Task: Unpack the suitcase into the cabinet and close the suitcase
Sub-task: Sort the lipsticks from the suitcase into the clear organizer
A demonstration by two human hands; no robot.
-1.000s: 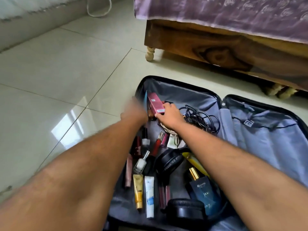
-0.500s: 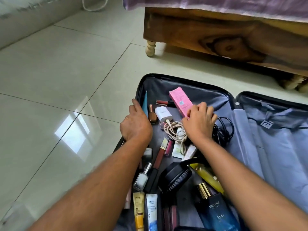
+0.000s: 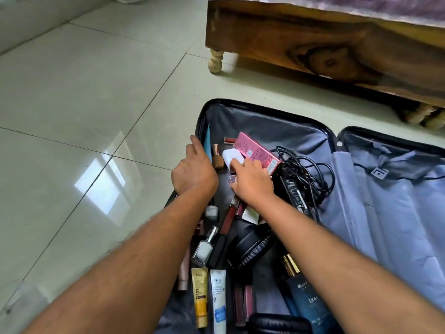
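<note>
your left hand [image 3: 193, 175] rests flat on the suitcase [image 3: 269, 116] rim, likely steadying it. your right hand [image 3: 251, 182] curls around the white charger [image 3: 231, 158], probably to lift it out

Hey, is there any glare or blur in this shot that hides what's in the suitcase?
Head view: a bright window reflection glares on the glossy tiled floor, left of the open black suitcase; the contents read sharp, only the forearms blur slightly; wide-angle lens bends the wooden bed frame.
</note>
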